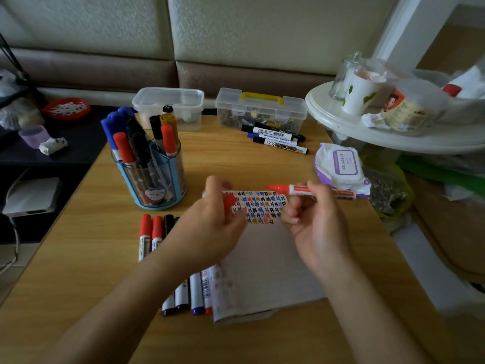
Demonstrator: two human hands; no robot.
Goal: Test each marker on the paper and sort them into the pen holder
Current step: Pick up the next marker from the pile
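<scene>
My right hand (317, 222) holds a red marker (296, 189) level above the paper (265, 271), its bare tip pointing left. My left hand (210, 222) grips the marker's red cap (229, 202), a short way left of the tip. The top strip of the paper carries several coloured test marks (262, 206). The blue pen holder (152, 174) stands at the left, full of red, blue, black and yellow markers. Several loose markers (154, 232) lie left of the paper, partly under my left arm. Three more markers (278, 139) lie at the table's far side.
Two clear plastic boxes (168, 106) (259, 111) stand along the table's far edge. A wet-wipe pack (338, 164) lies at the right edge. A round white side table (393, 135) with cups and jars stands to the right. The wooden table (78, 258) shows bare wood at front left.
</scene>
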